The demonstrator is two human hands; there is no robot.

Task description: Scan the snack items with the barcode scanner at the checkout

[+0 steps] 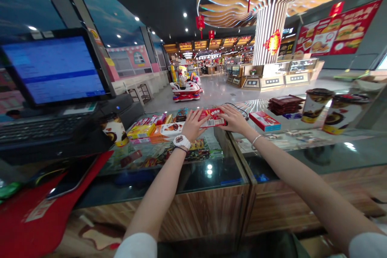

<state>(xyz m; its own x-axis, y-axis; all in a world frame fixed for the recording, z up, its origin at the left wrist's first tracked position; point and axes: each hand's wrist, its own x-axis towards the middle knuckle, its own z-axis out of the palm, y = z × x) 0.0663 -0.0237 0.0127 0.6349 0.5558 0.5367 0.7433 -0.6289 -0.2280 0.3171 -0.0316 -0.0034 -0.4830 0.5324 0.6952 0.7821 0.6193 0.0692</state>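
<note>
A red snack box (213, 121) with white lettering and a barcode lies across the far part of the glass counter. My left hand (192, 124), with a white watch on its wrist, grips the box's left end. At the right end, the fingers of my right hand (235, 119) close over its edge and top. Just left of my left hand are an orange-and-white box (169, 129), a yellow box (141, 130) and several small wrapped snacks. A red-and-blue stack of flat boxes (265, 121) sits to the right of my right hand.
On the right stand paper cups (316, 107) beside a pile of dark red packets (285, 105). To the left are a monitor (54, 70), a keyboard (39, 127), another cup (114, 130) and a phone (72, 177) on a red sheet. A black cable (242, 109) runs behind my right hand.
</note>
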